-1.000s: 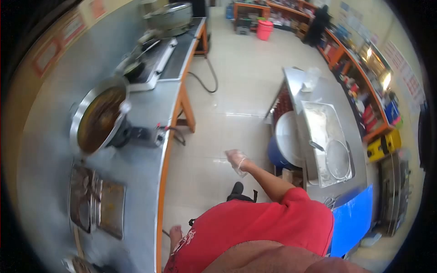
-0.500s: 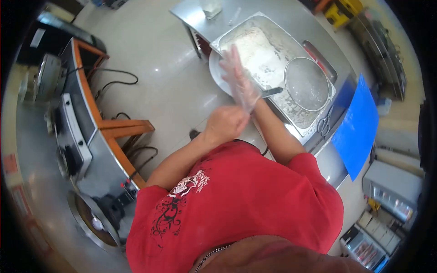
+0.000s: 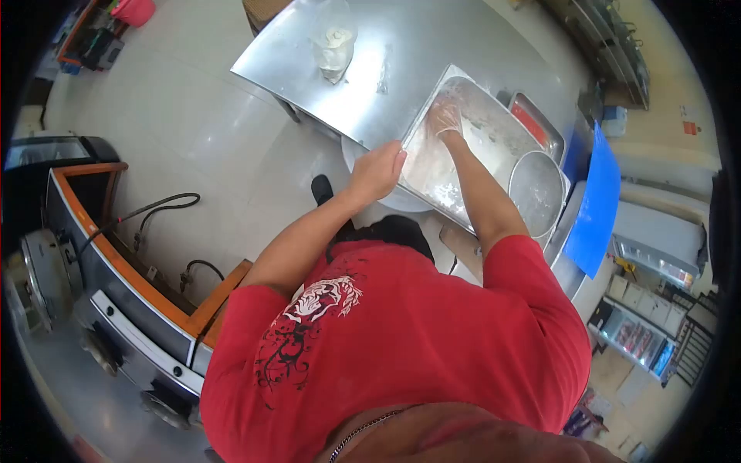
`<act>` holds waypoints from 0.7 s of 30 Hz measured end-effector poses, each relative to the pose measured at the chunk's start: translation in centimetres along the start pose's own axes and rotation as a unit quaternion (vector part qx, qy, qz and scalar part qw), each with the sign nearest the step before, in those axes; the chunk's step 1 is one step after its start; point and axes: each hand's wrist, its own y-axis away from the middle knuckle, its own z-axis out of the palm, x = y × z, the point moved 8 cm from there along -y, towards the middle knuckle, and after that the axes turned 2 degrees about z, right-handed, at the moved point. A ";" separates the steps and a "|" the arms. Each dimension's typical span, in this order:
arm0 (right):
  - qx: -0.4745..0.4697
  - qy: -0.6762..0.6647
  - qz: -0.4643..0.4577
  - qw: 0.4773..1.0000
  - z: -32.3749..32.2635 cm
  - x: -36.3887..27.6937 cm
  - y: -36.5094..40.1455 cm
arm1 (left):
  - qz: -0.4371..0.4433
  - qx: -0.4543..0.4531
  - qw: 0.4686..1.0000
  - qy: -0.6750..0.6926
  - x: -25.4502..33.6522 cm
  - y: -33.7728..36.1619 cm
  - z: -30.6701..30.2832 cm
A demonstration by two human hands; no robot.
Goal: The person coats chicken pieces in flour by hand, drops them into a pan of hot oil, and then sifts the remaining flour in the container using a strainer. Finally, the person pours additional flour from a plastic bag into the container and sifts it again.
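A deep rectangular metal tray holds white powder that looks like flour, spread over its bottom. My left hand is bare and closed on the tray's near left rim. Inside the tray, my right hand wears a clear plastic glove and presses into the powder near the far left corner. Its fingers are blurred and partly hidden. A round mesh sieve rests at the tray's right end, close to my right forearm.
A plastic bag of white powder stands on the steel table. Beyond the big tray lies a smaller tray with a red thing. A blue sheet hangs at right. A wood-edged counter with burners is on the left.
My left hand has left the gloved right wrist and taken hold of the tray's rim. My right hand has gone down into the powder. The view has shifted, and the tray now sits turned.
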 end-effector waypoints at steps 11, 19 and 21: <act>-0.479 -0.390 0.247 0.747 1.7 -3.6 11.2 | -0.020 -0.025 0.992 0.126 -0.7 -0.8 1.0; -0.535 -0.381 0.249 0.712 0.0 -3.2 12.2 | -0.025 -0.088 0.988 0.121 -0.7 -1.4 1.4; -0.559 -0.390 0.283 0.674 -0.9 -3.9 12.1 | -0.033 -0.106 0.986 0.126 -1.0 -1.3 1.0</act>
